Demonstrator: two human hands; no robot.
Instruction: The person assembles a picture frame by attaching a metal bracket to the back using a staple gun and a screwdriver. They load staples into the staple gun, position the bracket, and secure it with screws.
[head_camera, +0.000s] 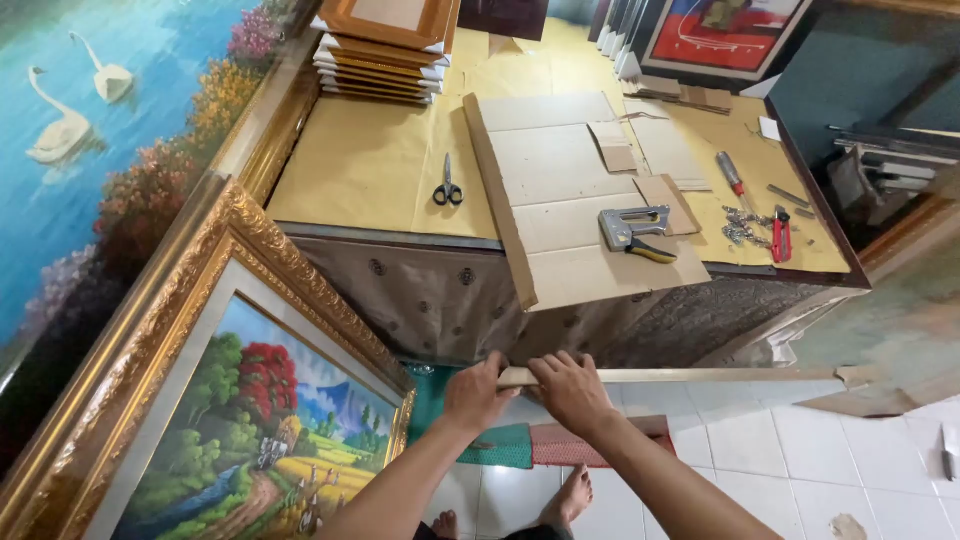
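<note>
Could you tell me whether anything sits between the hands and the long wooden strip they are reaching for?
Nothing does. The left hand and right hand already grip one end of the wooden strip, side by side, and nothing lies between them and it.

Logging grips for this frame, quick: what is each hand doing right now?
Left hand: closed around the near end of the long wooden strip.
Right hand: closed over the same wooden strip, right beside the left.
</note>
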